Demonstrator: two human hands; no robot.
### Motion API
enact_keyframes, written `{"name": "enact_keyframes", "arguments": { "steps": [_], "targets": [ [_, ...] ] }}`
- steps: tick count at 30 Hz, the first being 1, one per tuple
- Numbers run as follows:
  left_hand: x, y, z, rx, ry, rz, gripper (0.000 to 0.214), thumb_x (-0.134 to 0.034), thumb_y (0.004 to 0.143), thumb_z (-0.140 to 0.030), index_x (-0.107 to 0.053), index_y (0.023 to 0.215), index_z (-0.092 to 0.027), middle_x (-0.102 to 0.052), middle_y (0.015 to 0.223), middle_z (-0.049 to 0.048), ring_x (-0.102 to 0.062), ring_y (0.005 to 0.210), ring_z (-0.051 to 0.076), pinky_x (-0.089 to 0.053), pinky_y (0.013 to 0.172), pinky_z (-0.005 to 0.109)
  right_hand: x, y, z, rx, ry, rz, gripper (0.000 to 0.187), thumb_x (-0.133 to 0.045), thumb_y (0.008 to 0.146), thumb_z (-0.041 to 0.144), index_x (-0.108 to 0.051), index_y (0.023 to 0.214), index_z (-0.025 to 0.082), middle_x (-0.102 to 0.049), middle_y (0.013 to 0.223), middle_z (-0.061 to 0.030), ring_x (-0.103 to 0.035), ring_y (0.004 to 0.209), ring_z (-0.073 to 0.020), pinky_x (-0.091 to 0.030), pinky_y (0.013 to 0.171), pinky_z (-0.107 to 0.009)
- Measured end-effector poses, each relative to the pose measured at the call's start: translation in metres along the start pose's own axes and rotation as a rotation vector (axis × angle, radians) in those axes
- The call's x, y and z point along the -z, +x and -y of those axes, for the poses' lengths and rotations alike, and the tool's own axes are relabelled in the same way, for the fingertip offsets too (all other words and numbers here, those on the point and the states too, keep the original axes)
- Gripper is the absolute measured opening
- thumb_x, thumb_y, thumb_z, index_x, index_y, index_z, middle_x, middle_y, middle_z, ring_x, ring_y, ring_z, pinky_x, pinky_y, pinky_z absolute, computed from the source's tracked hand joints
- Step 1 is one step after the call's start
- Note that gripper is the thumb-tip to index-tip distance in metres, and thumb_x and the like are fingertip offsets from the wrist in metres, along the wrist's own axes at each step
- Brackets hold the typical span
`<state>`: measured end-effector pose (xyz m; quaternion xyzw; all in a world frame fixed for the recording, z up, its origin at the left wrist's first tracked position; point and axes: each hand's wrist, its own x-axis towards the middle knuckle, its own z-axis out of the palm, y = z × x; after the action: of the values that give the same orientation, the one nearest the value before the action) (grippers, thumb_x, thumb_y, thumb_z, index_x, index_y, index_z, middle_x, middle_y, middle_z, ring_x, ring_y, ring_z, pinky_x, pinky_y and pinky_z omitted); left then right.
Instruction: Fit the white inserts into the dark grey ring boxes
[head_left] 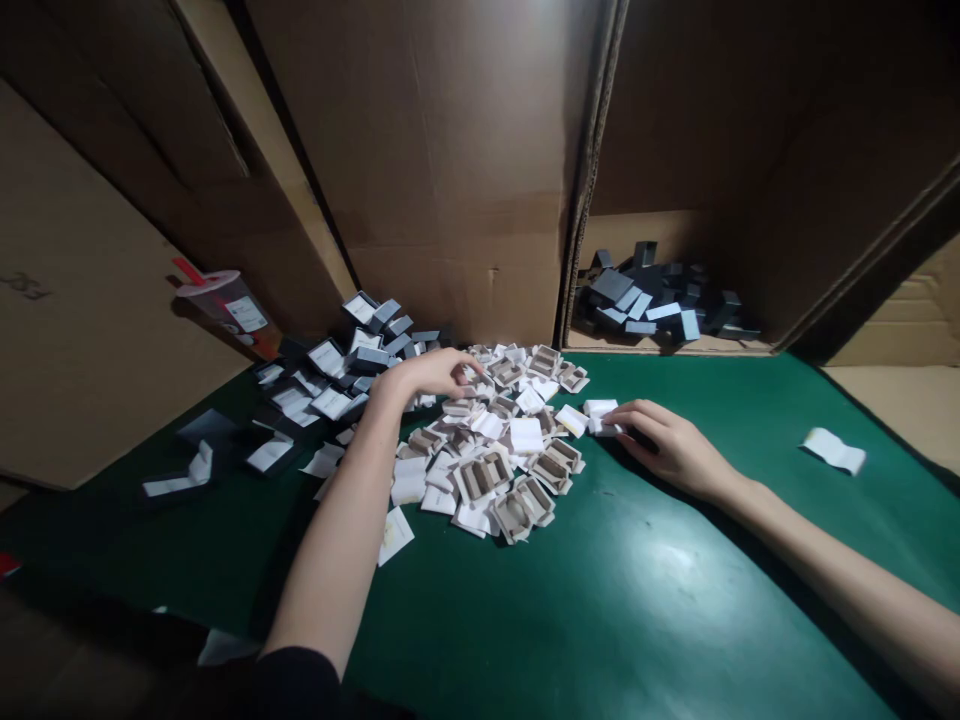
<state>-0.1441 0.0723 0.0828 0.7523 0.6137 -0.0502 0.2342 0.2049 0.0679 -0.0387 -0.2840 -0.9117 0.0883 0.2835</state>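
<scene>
Over the back of a heap of white folded card inserts (484, 475) reaches my left hand (435, 374). Its fingers curl down and close among the pieces; what they hold, if anything, is hard to make out. Just right of the heap, my right hand (667, 440) rests low at the tabletop. Its thumb and fingertips close on the edge of a small white card insert (600, 412). Many pieces in the heap are folded into little trays with grey-brown insides, while others lie flat.
Small dark boxes (330, 375), several with white linings, are piled on the left. More dark boxes (645, 295) fill a cardboard bin behind on the right. A lidded cup (229, 305) stands by the cardboard wall. One white piece (834, 450) lies right on the green table (585, 610).
</scene>
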Motion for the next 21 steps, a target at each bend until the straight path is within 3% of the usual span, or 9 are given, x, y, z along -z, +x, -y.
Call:
{"name": "enact_keyframes", "arguments": {
  "steps": [5,13,18,21],
  "targets": [
    [0.000,0.001,0.005,0.044,0.052,0.029,0.061,-0.063,0.064,-0.031,-0.058,0.123,-0.020,-0.066,0.095,0.0027,-0.059,0.078,0.018,-0.040,0.066,0.022,0.003,0.001,0.004,-0.005,0.018,-0.018,0.023,-0.046,0.091,0.020,-0.053,0.112,0.024,-0.060,0.103,-0.0081,-0.059,0.092,-0.0205,-0.051,0.075,-0.034],
    [0.001,0.004,0.011,0.016,0.020,0.045,0.046,-0.060,0.069,-0.055,-0.067,0.097,-0.019,-0.068,0.100,0.0041,-0.061,0.090,0.022,-0.041,0.072,0.024,0.010,-0.012,0.016,-0.016,0.038,-0.037,0.022,-0.047,0.090,0.019,-0.054,0.110,0.023,-0.060,0.101,-0.0084,-0.059,0.091,-0.0210,-0.050,0.077,-0.036],
    [0.006,0.000,0.007,0.069,0.057,-0.040,0.049,-0.064,0.064,-0.059,-0.062,0.094,-0.020,-0.066,0.108,0.0053,-0.060,0.098,0.026,-0.043,0.074,0.026,0.010,-0.019,0.021,-0.008,0.053,-0.065,0.019,-0.045,0.091,0.019,-0.055,0.107,0.023,-0.059,0.104,-0.0093,-0.059,0.092,-0.0195,-0.051,0.076,-0.033],
    [0.009,-0.008,-0.004,-0.003,0.043,-0.087,0.040,-0.063,0.068,-0.057,-0.059,0.083,-0.020,-0.064,0.114,0.0060,-0.057,0.107,0.026,-0.044,0.079,0.027,0.011,-0.021,0.021,-0.025,0.013,-0.105,0.018,-0.046,0.090,0.021,-0.055,0.106,0.023,-0.058,0.109,-0.0104,-0.058,0.096,-0.0211,-0.052,0.077,-0.036]
  ]
}}
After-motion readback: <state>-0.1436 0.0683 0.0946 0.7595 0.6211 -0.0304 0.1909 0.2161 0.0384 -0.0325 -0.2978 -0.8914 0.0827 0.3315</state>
